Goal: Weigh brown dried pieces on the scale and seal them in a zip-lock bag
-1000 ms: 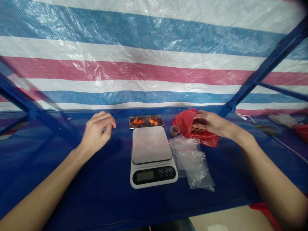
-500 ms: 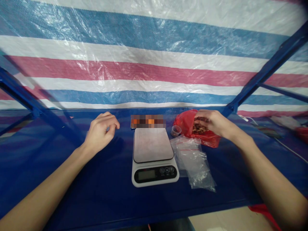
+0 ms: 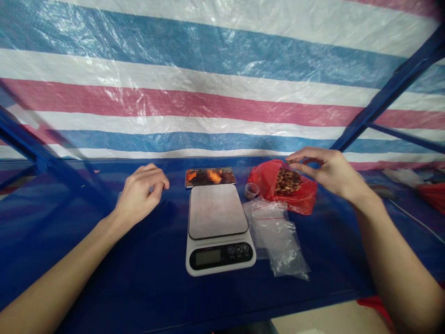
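Observation:
My left hand (image 3: 142, 189) hovers or rests over the blue tabletop left of the kitchen scale (image 3: 218, 211), its fingers curled in with nothing visible in them. Above the opening of a red plastic bag (image 3: 264, 178), my right hand (image 3: 321, 170) has thumb and fingertips pinched together; a small brownish bit seems to be between them, too small to name. Brown dried pieces (image 3: 288, 182) fill the bag's mouth. The scale's platform is bare and its display looks blank. Beside the bag stands a small clear cup (image 3: 251, 190) with a little dark matter inside.
Clear zip bags (image 3: 278, 232) lie in a pile right of the scale. A phone (image 3: 210, 177) with a lit, partly blurred screen lies behind it. Blue metal braces (image 3: 385, 93) slant up at both sides, and a striped plastic sheet (image 3: 194, 99) hangs behind the table.
My right hand has lifted out of the red bag and moved slightly up and right, uncovering the brown pieces. My left hand stays nearly in place; the view has shifted a little.

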The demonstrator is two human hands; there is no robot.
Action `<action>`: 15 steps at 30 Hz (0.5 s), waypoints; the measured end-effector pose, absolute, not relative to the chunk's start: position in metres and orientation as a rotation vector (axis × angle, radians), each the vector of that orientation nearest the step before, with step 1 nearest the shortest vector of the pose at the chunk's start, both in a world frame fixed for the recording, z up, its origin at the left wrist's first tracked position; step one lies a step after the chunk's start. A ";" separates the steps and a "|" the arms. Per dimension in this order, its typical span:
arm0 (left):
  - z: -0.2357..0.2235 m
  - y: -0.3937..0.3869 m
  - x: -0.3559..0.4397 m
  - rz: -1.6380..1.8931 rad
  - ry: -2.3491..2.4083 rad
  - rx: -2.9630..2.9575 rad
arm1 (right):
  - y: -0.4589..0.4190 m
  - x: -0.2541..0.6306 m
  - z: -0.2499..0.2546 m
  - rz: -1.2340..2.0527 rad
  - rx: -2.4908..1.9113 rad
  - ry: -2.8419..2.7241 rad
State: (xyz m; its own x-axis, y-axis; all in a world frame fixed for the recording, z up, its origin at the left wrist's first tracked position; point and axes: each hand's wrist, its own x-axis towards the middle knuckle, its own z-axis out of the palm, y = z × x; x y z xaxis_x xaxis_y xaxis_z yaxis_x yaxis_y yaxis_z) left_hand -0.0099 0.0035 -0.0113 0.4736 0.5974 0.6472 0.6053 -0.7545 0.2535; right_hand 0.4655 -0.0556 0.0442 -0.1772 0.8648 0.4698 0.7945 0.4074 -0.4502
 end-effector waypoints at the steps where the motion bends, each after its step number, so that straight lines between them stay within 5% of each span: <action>1: -0.012 0.004 -0.010 -1.172 -1.092 -2.687 | -0.056 0.456 0.042 0.153 -1.368 -1.978; 15: -0.014 0.003 -0.010 -1.178 -1.088 -2.690 | -0.056 0.384 -0.005 0.200 -1.127 -2.129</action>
